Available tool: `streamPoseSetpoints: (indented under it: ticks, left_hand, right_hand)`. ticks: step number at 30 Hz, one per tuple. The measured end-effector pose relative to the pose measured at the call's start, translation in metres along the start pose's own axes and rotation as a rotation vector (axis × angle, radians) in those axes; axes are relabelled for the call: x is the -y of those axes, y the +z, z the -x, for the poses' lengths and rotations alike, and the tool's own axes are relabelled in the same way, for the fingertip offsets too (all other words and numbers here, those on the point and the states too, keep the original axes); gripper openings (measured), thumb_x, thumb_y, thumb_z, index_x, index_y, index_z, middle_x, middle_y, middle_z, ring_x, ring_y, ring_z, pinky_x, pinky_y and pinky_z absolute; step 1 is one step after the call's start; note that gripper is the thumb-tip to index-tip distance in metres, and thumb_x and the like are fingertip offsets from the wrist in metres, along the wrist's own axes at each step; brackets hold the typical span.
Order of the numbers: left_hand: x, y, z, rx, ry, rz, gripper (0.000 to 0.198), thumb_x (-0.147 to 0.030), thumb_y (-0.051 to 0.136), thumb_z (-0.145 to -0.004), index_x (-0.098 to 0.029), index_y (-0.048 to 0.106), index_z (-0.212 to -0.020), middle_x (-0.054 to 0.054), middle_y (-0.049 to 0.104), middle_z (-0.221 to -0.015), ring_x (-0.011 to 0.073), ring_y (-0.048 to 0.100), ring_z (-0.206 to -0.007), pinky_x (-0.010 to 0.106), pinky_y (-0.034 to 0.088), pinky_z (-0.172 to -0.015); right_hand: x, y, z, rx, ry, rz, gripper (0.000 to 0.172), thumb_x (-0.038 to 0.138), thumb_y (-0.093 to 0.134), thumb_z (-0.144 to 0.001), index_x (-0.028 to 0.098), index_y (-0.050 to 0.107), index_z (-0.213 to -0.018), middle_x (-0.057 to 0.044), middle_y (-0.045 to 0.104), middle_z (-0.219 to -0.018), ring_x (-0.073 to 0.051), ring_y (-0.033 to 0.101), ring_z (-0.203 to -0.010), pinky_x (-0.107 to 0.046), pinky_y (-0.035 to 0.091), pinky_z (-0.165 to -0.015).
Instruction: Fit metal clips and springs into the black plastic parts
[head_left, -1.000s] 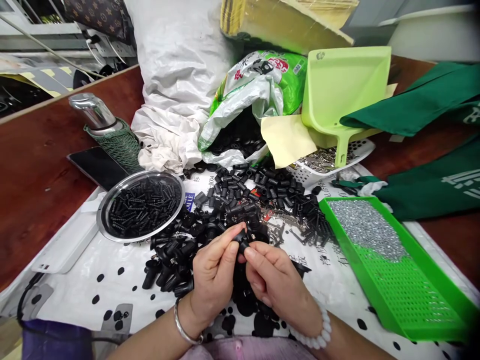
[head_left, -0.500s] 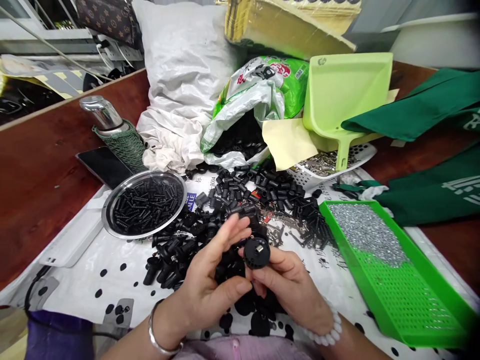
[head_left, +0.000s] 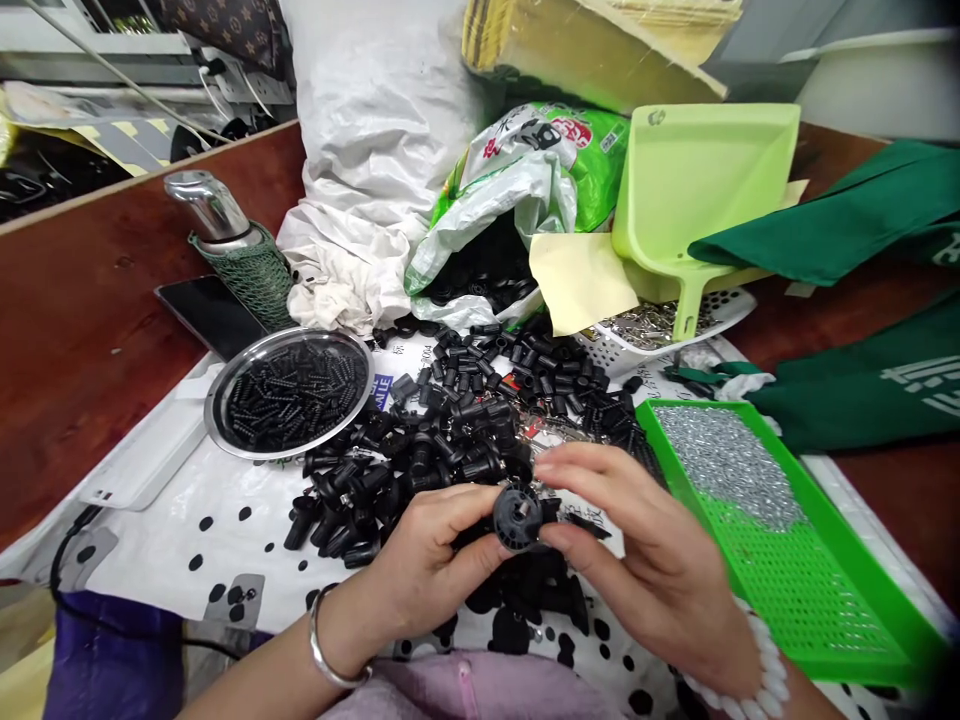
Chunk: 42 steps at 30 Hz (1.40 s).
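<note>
In the head view, my left hand (head_left: pixel 442 555) pinches a round black plastic part (head_left: pixel 517 518) between thumb and fingers. The part's disc face, with a small metal piece at its centre, is turned towards me. My right hand (head_left: pixel 645 560) is beside it with thumb and fingers apart; the thumb tip is close to the disc's right edge, and whether it touches I cannot tell. Just beyond the hands lies a heap of black plastic parts (head_left: pixel 420 450). More black pieces (head_left: pixel 525 590) lie below the held part.
A steel dish (head_left: pixel 217 425) of black screw-like pieces stands at left, near a phone (head_left: pixel 206 310) and a netted bottle (head_left: pixel 244 270). At right is a green tray (head_left: pixel 817 600) with small silvery pieces. A dustpan (head_left: pixel 705 190), a basket (head_left: pixel 630 355) and an open bag (head_left: pixel 592 150) stand behind.
The round part has passed from my right fingers to my left, which have closed on it. My right hand has opened and moved right.
</note>
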<state>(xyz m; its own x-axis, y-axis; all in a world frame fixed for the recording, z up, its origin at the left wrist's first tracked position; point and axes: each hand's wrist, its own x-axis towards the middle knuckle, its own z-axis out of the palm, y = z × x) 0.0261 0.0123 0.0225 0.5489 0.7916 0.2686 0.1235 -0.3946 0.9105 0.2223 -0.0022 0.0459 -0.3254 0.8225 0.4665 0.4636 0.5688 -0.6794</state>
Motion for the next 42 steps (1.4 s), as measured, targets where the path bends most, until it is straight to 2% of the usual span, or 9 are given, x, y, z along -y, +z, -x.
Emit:
streamPoseSetpoints:
  ticks: [4,11,16,20,24,27,31,34,42]
  left_hand:
    - [0.000,-0.001,0.002,0.013,0.011,-0.074,0.019,-0.019,0.050,-0.086,-0.018,0.061,-0.102,0.004,0.062,-0.082,0.0136,0.056,-0.074,0.022,0.045,-0.066]
    - [0.006,-0.005,0.005,-0.068,0.000,-0.136,0.013,-0.023,0.056,-0.083,-0.016,0.063,-0.090,0.004,0.060,-0.075,0.0133,0.054,-0.067,0.022,0.044,-0.061]
    - [0.003,-0.009,0.004,0.000,-0.065,0.005,0.015,-0.015,0.055,-0.083,-0.017,0.063,-0.095,0.004,0.061,-0.084,0.0136,0.056,-0.075,0.022,0.047,-0.069]
    - [0.005,-0.011,0.006,0.100,-0.213,0.155,0.014,-0.021,0.052,-0.085,-0.015,0.064,-0.088,0.001,0.056,-0.070,0.0112,0.053,-0.062,0.019,0.045,-0.055]
    - [0.008,-0.010,0.008,0.173,-0.282,0.301,0.018,-0.023,0.049,-0.087,-0.016,0.063,-0.094,-0.001,0.054,-0.067,0.0088,0.050,-0.055,0.017,0.044,-0.051]
    - [0.010,-0.009,0.007,0.154,-0.284,0.266,0.017,-0.022,0.047,-0.088,-0.017,0.062,-0.094,-0.001,0.052,-0.068,0.0088,0.049,-0.056,0.017,0.042,-0.051]
    - [0.009,-0.009,0.004,0.098,-0.212,0.054,0.013,-0.020,0.050,-0.086,-0.015,0.060,-0.080,-0.003,0.049,-0.064,0.0092,0.045,-0.057,0.018,0.037,-0.052]
    - [0.009,-0.010,0.003,0.070,-0.149,-0.051,0.011,-0.023,0.055,-0.084,-0.015,0.063,-0.085,-0.002,0.054,-0.067,0.0101,0.047,-0.060,0.020,0.038,-0.057]
    - [0.015,-0.006,0.006,-0.082,-0.060,-0.167,0.021,-0.024,0.054,-0.085,-0.013,0.064,-0.100,0.004,0.061,-0.076,0.0141,0.054,-0.069,0.022,0.042,-0.063]
  right_hand:
    - [0.004,-0.001,-0.009,0.204,-0.034,-0.055,0.032,0.023,0.060,-0.082,0.024,0.053,-0.113,-0.008,0.060,-0.108,-0.021,0.058,-0.100,-0.033,0.050,-0.083]
    - [-0.001,0.008,-0.008,0.190,-0.049,0.007,0.045,0.019,0.061,-0.079,0.024,0.046,-0.122,-0.007,0.061,-0.112,-0.021,0.057,-0.104,-0.036,0.046,-0.091]
    - [-0.005,0.005,-0.011,0.258,-0.070,-0.153,0.048,0.013,0.058,-0.080,0.026,0.045,-0.125,-0.008,0.059,-0.118,-0.022,0.053,-0.109,-0.041,0.043,-0.093]
    - [-0.012,0.004,-0.012,0.340,-0.056,-0.234,0.045,0.013,0.056,-0.082,0.026,0.047,-0.124,-0.009,0.059,-0.119,-0.023,0.053,-0.111,-0.042,0.045,-0.092]
    - [-0.015,0.003,-0.013,0.385,-0.019,-0.258,0.045,0.014,0.059,-0.081,0.027,0.048,-0.123,-0.009,0.059,-0.120,-0.022,0.053,-0.112,-0.041,0.047,-0.091]
    - [-0.017,0.004,-0.013,0.365,0.055,-0.289,0.042,0.014,0.061,-0.080,0.027,0.052,-0.119,-0.007,0.059,-0.121,-0.021,0.054,-0.111,-0.041,0.047,-0.092]
    - [-0.021,0.007,-0.011,0.332,0.205,-0.385,0.037,0.013,0.062,-0.079,0.027,0.057,-0.114,-0.005,0.060,-0.120,-0.021,0.057,-0.109,-0.040,0.047,-0.094]
    - [-0.025,0.009,-0.008,0.292,0.296,-0.459,0.033,0.014,0.064,-0.079,0.027,0.060,-0.108,-0.005,0.062,-0.117,-0.021,0.059,-0.106,-0.039,0.048,-0.092]
    - [-0.019,0.029,0.013,0.045,0.291,-0.329,0.031,0.011,0.061,-0.080,0.025,0.059,-0.108,-0.007,0.059,-0.121,-0.022,0.054,-0.113,-0.040,0.045,-0.097]
